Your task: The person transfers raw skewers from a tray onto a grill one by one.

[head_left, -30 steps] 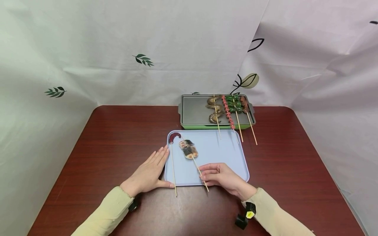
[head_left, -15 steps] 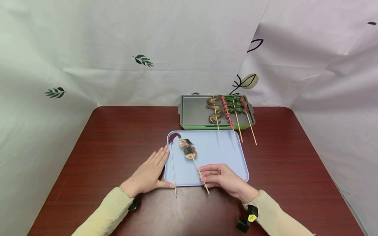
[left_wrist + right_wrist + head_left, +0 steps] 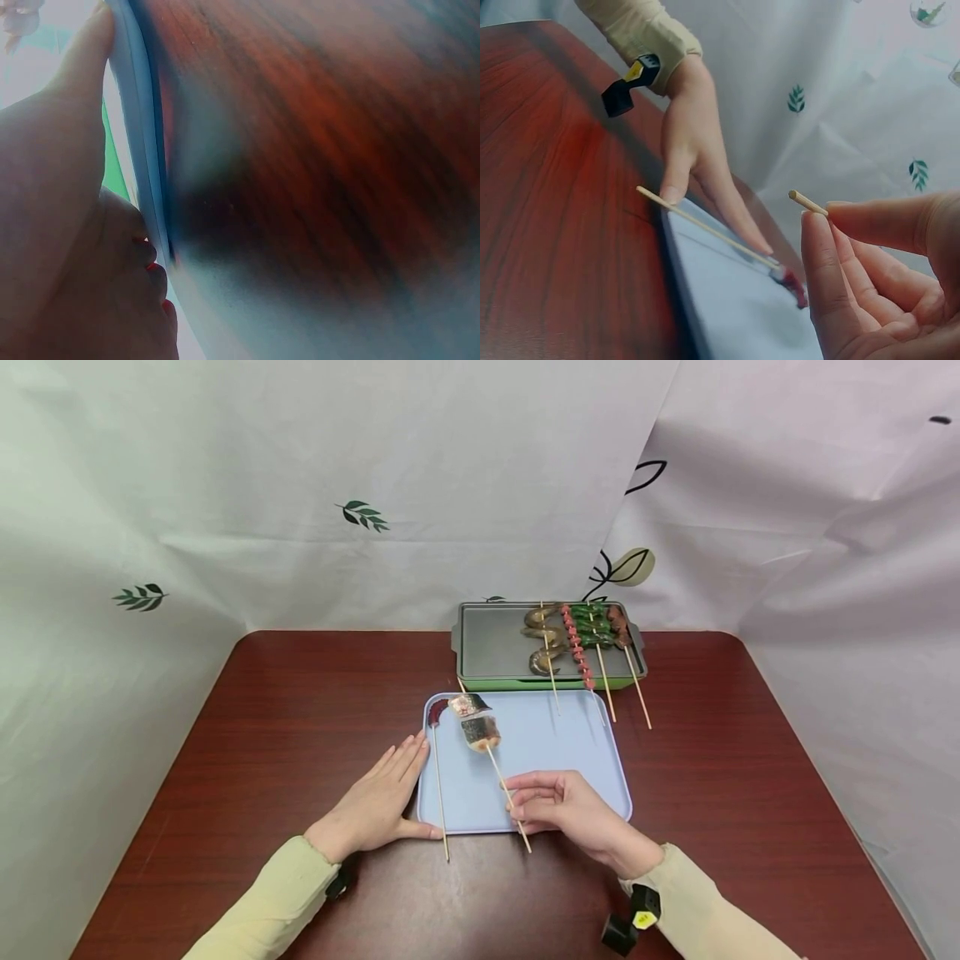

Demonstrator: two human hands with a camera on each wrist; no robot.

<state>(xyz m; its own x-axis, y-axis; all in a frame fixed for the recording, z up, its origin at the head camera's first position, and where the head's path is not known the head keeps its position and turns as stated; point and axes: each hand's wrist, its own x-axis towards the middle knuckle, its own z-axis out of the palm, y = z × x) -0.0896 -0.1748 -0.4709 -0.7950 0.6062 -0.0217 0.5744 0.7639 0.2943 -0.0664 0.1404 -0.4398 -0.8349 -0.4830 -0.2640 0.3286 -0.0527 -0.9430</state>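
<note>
Table (image 3: 300,710) of dark red wood carries a pale blue tray (image 3: 555,752); a grill pan (image 3: 495,647) with four skewers sits at 12 o'clock of it. Left hand (image 3: 375,806) lies flat, fingers straight, pressed against the tray's 9 o'clock edge. Right hand (image 3: 558,806) pinches the fish skewer (image 3: 480,731) near its bare end, fish raised over the tray's 11 o'clock corner. Judged: stick thin, light, brittle; fish soft, top-heavy, so hold low and steady. A second skewer (image 3: 438,785) lies beside the left fingertips.

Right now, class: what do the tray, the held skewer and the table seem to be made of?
Tray: probably plastic, matte pale blue, thin rolled rim.
Skewer: likely bamboo or wood, thin pale tan stick, pinched by the right hand.
Table: wood or wood-look veneer, glossy reddish-brown with grain streaks.
</note>
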